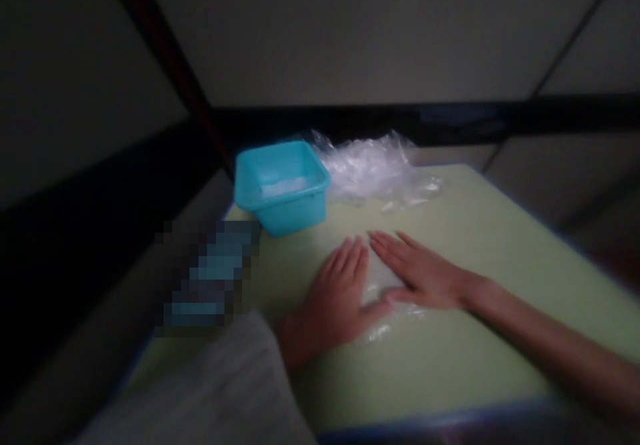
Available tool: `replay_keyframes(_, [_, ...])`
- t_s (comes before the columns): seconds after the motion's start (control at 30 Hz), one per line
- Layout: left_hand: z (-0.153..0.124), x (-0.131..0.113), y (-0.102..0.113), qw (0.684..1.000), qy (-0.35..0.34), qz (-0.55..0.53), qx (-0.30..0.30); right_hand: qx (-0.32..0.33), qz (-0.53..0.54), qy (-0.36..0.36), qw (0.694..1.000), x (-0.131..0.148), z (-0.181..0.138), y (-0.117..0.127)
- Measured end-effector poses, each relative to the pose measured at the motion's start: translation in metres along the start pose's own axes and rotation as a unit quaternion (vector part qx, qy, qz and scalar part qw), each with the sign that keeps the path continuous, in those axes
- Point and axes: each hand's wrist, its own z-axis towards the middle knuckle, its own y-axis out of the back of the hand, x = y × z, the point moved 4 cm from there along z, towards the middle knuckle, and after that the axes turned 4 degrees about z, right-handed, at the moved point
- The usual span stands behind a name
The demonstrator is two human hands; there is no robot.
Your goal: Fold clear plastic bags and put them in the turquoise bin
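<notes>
My left hand [333,295] lies flat on the pale green table [500,245], fingers stretched out and together. My right hand [417,268] also lies flat, its fingertips meeting those of the left. Both palms press on a clear plastic bag [376,283] that shows in the gap between them and under the thumbs. The picture is dim and slightly blurred.
A turquoise plastic tub [283,188] with something white inside stands at the table's far left corner. A heap of crumpled clear plastic bags [373,168] lies beside it at the back. A grey sleeve [225,391] covers my left arm. A pixelated patch sits left of the table.
</notes>
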Motion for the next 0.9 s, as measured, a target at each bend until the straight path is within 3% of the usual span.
replay_keyframes(0.3, [-0.016,0.014,0.007,0.999,0.014,0.018,0.049,-0.015,0.001,-0.001,1.000,0.001,-0.001,0.001])
replay_keyframes(0.47, [-0.024,0.021,0.006,0.999,0.030,0.003,0.044,-0.044,0.019,0.016,0.999,0.002,-0.004,0.006])
replay_keyframes(0.6, [-0.023,0.015,0.013,0.999,-0.021,-0.038,0.030,-0.059,0.010,0.031,0.998,0.008,-0.008,0.009])
replay_keyframes(0.7, [-0.022,0.009,0.018,0.995,-0.055,-0.057,0.063,-0.039,-0.001,0.028,0.999,0.012,-0.009,0.005])
replay_keyframes(0.8, [-0.023,0.007,0.018,0.991,-0.058,-0.067,0.098,-0.022,0.007,0.025,0.999,0.012,-0.008,0.001])
replay_keyframes(0.9, [-0.024,0.008,0.018,0.991,-0.049,-0.092,0.082,-0.030,0.028,0.032,0.999,0.009,-0.008,0.007])
